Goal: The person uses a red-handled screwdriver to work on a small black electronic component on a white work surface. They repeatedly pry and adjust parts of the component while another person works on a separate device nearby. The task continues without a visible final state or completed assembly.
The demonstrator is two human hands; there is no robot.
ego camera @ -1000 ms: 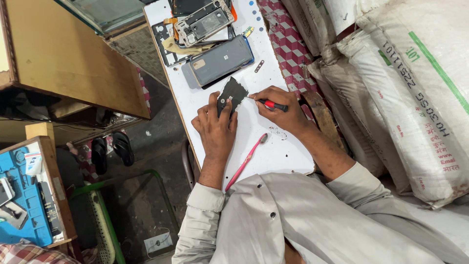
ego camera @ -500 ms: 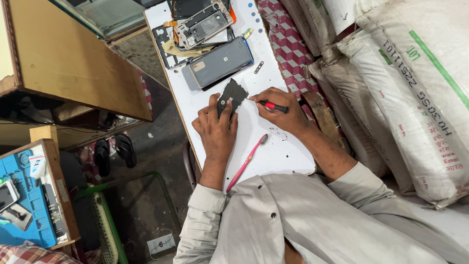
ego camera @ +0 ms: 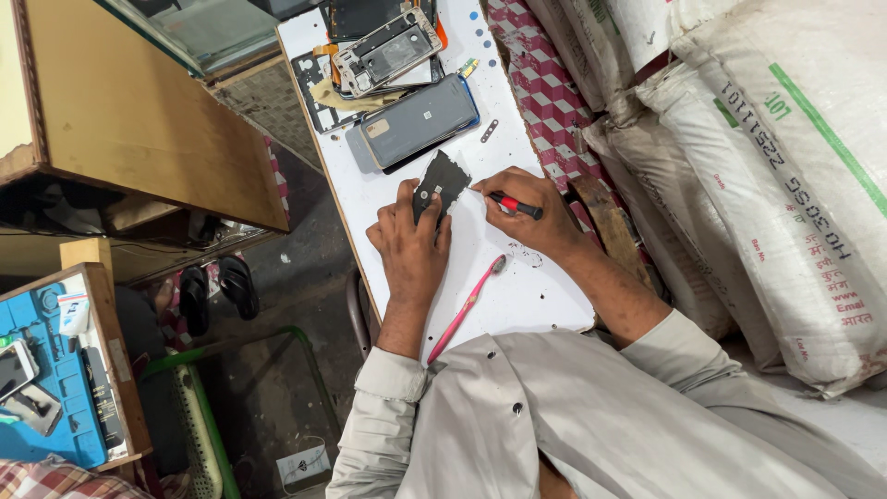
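Flat black circuit board (ego camera: 441, 184) under left hand (ego camera: 412, 248), slim red-handled screwdriver (ego camera: 506, 203) in right hand (ego camera: 536, 214).

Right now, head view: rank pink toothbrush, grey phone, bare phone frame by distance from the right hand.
From the right hand:
1. Pink toothbrush, just below it on the white table.
2. Grey phone, up-left, beyond the black part.
3. Bare phone frame, at the table's far end.

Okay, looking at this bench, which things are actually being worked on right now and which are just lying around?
In use:
left hand holding the black phone part
right hand holding the red-handled screwdriver

Lying about:
pink toothbrush
grey phone back
opened phone frame
white sacks
sandals
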